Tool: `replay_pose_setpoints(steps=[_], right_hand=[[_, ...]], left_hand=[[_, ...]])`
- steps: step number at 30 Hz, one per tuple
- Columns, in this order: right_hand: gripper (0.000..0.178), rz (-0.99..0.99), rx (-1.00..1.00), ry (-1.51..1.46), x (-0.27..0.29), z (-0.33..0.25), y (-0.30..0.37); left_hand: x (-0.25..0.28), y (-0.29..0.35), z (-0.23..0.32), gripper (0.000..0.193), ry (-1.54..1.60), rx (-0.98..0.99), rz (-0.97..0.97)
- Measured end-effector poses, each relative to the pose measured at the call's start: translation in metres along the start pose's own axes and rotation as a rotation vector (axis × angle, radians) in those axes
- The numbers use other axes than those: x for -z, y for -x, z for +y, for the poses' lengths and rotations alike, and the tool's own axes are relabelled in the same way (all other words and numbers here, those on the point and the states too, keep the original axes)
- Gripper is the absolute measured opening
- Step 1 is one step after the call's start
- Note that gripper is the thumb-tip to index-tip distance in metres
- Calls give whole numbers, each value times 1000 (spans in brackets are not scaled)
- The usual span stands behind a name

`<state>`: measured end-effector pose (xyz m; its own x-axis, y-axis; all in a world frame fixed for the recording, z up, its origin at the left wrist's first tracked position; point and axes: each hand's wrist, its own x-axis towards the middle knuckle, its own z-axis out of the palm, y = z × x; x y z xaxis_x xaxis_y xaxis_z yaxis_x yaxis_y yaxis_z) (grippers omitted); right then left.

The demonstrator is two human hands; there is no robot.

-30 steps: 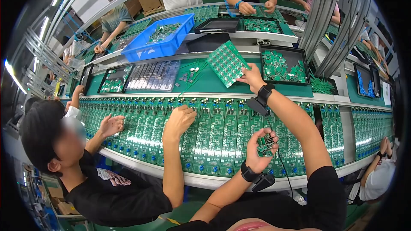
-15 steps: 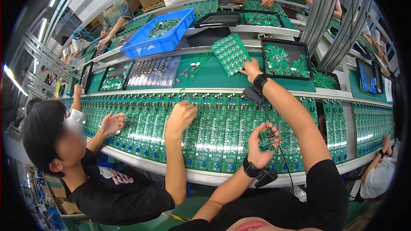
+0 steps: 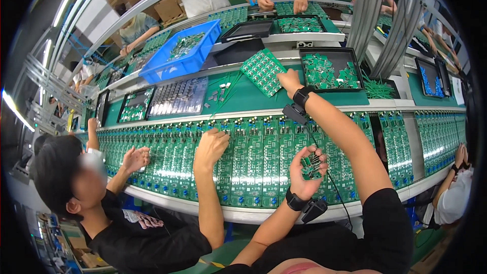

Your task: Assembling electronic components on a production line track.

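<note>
My left hand (image 3: 303, 181) is palm up with its fingers curled round several small green circuit boards (image 3: 311, 166) with metal pins. Farther forward, my right hand (image 3: 290, 82) grips the right edge of a green circuit board panel (image 3: 263, 72), which carries rows of small parts. The panel is tilted over the green work mat, left of a black tray (image 3: 331, 90) of small green boards. Beneath both arms runs a long row of narrow green circuit boards (image 3: 251, 172), packed side by side. Black bands with small black devices are on both my wrists.
A co-worker (image 3: 76, 187) in black reaches over the row at my left. A blue bin (image 3: 152, 77) of boards stands beyond the mat. Clear trays (image 3: 177, 96) hold grey parts; thin green strips (image 3: 378, 89) lie right of the tray. A black cable (image 3: 337, 193) hangs by my left hand.
My right hand and the panel have come down slightly toward the mat. My left hand still holds the small boards. The whole view has shifted a little.
</note>
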<state>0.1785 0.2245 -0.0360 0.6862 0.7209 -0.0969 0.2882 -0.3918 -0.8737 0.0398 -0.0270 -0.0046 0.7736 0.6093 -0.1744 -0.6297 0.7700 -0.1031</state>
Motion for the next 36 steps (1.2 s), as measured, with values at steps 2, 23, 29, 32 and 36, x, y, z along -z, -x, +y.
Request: replay_pose_setpoints(steps=[2,23,29,32,36], right_hand=[[39,-536,-60,-396,38,0,3],[60,389,-119,829,486,304,213],[65,177,-257,1038,473,291,216],[65,185,-193,1048,468,290,218],[62,197,-111,1037,463,286,226]], left_hand=[[1,-4,-6,14,-11,32,20],[-5,-6,-16,7,64,129,80],[4,6,-27,6,46,70,136],[7,15,-36,9,117,69,208],[16,13,-47,10,102,71,256]])
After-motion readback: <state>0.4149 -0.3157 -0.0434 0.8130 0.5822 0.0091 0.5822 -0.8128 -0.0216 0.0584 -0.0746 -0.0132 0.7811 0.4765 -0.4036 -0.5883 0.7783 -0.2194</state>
